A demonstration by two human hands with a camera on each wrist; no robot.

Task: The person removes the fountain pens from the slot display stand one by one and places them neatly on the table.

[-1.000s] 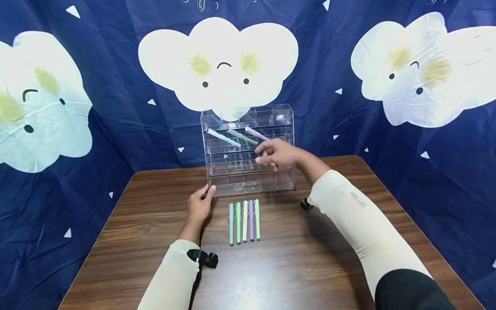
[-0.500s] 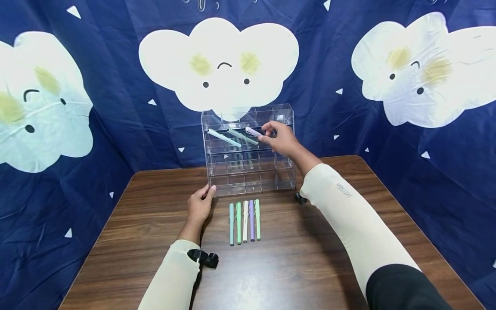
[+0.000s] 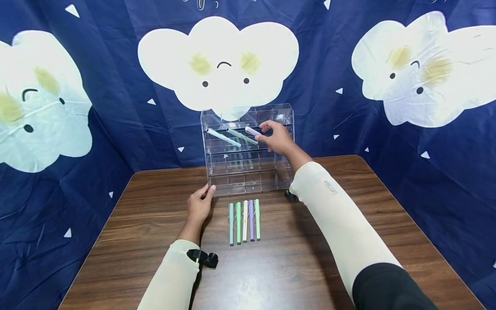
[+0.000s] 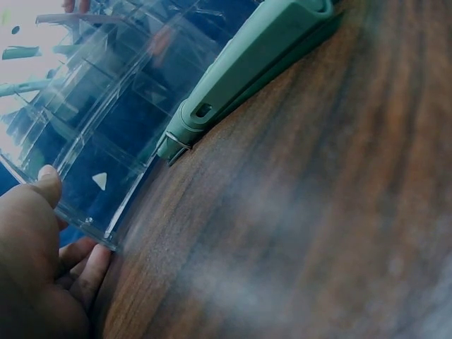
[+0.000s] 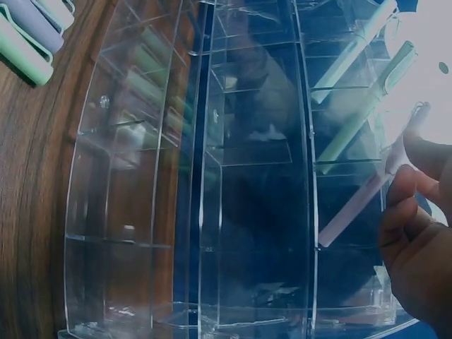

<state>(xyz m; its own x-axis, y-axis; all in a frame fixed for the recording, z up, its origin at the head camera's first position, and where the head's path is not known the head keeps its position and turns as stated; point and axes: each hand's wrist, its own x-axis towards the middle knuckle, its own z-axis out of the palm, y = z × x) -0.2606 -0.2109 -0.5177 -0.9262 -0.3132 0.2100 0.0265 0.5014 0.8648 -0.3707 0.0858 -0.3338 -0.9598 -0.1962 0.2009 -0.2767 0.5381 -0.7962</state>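
Note:
A clear acrylic rack [image 3: 252, 182] with tiered compartments stands upright at the back of the table. My left hand [image 3: 199, 207] grips its lower left corner, the thumb lying on the front in the left wrist view. High on the rack, my right hand [image 3: 278, 138] pinches a pale lilac pen [image 3: 251, 130], whose lower part slants into a compartment in the right wrist view. Left of it, a light blue pen [image 3: 223, 137] and a grey-green pen [image 3: 242, 136] lean in the same tier.
In front of the rack, several pens lie side by side on the wooden table [image 3: 155, 215]: among them a teal pen [image 3: 231, 226], a white pen [image 3: 245, 224] and a purple pen [image 3: 252, 221]. A blue curtain [image 3: 321, 77] with clouds hangs behind.
My right hand has risen from in front of the rack's middle to the lilac pen and now pinches it near its upper part. The left hand has stayed at the corner.

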